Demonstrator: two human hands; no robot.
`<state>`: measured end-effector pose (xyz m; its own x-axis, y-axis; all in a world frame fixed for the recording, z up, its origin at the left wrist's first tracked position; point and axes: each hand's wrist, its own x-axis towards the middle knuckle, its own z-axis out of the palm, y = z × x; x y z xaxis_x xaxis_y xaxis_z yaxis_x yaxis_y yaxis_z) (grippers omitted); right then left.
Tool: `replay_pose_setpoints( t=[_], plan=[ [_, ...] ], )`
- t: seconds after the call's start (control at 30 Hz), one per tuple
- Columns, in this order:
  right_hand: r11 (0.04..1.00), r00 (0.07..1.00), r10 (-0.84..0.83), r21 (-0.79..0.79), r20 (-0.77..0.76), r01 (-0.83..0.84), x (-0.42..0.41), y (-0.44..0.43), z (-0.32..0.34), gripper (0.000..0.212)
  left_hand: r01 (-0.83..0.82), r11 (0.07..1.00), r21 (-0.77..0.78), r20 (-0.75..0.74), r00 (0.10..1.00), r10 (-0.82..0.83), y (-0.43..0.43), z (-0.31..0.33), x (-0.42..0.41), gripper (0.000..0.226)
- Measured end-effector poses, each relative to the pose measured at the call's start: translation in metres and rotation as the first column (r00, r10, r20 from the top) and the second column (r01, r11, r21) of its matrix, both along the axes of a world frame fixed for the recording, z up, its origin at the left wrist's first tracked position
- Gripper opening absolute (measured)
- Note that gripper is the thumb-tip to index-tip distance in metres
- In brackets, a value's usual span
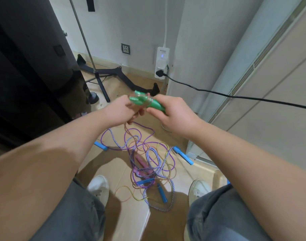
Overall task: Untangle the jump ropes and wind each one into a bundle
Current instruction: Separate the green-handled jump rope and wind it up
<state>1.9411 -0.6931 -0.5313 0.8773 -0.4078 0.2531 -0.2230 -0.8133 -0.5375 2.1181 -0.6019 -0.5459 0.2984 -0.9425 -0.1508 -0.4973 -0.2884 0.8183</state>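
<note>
Head view: my left hand and right hand both grip the green handles. The clear rope hangs below my hands into the pile on the floor. If I pull hard, I think the knots could get tighter.

The tangle of ropes lies on the floor between the left shoe and the right shoe. Above it and farther, the pair of handles sits between the left grip and the right grip. The stand is far left, and the power strip is on the far wall.
</note>
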Motion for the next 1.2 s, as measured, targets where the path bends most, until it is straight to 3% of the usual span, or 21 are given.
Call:
replay_pose_setpoints(
  t=[0.13,0.2,0.27,0.37,0.5,0.57,0.67,0.73,0.83,0.9,0.97,1.07,1.2],
  plan=[
    [0.953,0.954,-0.298,-0.050,0.017,0.299,0.002,-0.016,0.002,0.022,0.006,1.000,0.024,-0.036,0.999,-0.006,0.000,0.000,-0.014,0.047],
    [0.911,0.909,-0.405,-0.124,-0.100,0.393,0.000,-0.025,-0.001,0.022,0.094,0.993,0.068,-0.086,0.992,-0.088,0.003,0.005,-0.021,0.048],
    [0.901,0.857,-0.432,-0.180,-0.281,0.395,0.000,-0.028,-0.006,0.020,0.212,0.973,0.095,0.002,0.977,-0.213,0.005,0.015,-0.030,0.047],
    [0.945,0.808,-0.318,-0.233,-0.495,0.229,0.003,-0.019,-0.012,0.022,0.308,0.951,0.024,0.224,0.925,-0.306,0.004,0.029,-0.037,0.045],
    [0.976,0.810,-0.065,-0.206,-0.583,-0.070,0.005,-0.004,-0.017,0.024,0.193,0.974,-0.123,0.400,0.907,-0.129,0.001,0.035,-0.016,0.046],
    [0.968,0.836,0.056,-0.176,-0.546,-0.180,0.005,0.002,-0.015,0.020,0.109,0.985,-0.137,0.438,0.898,-0.039,0.001,0.030,0.000,0.050],
    [0.932,0.889,0.233,-0.171,-0.395,-0.321,0.007,0.009,-0.008,0.017,0.053,0.998,-0.033,0.480,0.877,-0.031,0.004,0.014,0.018,0.055],
    [0.940,0.934,0.254,-0.164,-0.252,-0.300,0.007,0.012,-0.004,0.015,0.030,0.999,0.040,0.428,0.903,-0.044,0.005,0.003,0.024,0.052],
    [0.989,0.997,0.073,-0.126,-0.035,-0.077,0.008,0.010,0.005,0.019,-0.036,0.997,0.067,0.241,0.970,0.019,0.002,-0.010,0.021,0.038],
    [0.986,0.993,-0.117,-0.117,0.009,0.117,0.009,0.002,0.009,0.023,-0.084,0.995,0.047,0.217,0.973,0.072,0.001,-0.007,0.012,0.050],
    [0.950,0.956,-0.278,-0.176,-0.098,0.258,0.009,-0.011,0.007,0.025,-0.045,0.998,0.041,0.259,0.965,0.033,0.002,0.000,0.002,0.059],
    [0.892,0.839,-0.432,-0.297,-0.331,0.342,0.007,-0.020,0.002,0.026,0.074,0.993,0.087,0.223,0.970,-0.091,0.009,0.014,-0.007,0.055],
    [0.916,0.744,-0.382,-0.331,-0.549,0.226,0.010,-0.013,-0.007,0.017,0.239,0.966,0.099,0.192,0.948,-0.255,0.014,0.026,-0.015,0.043]
  ],
)
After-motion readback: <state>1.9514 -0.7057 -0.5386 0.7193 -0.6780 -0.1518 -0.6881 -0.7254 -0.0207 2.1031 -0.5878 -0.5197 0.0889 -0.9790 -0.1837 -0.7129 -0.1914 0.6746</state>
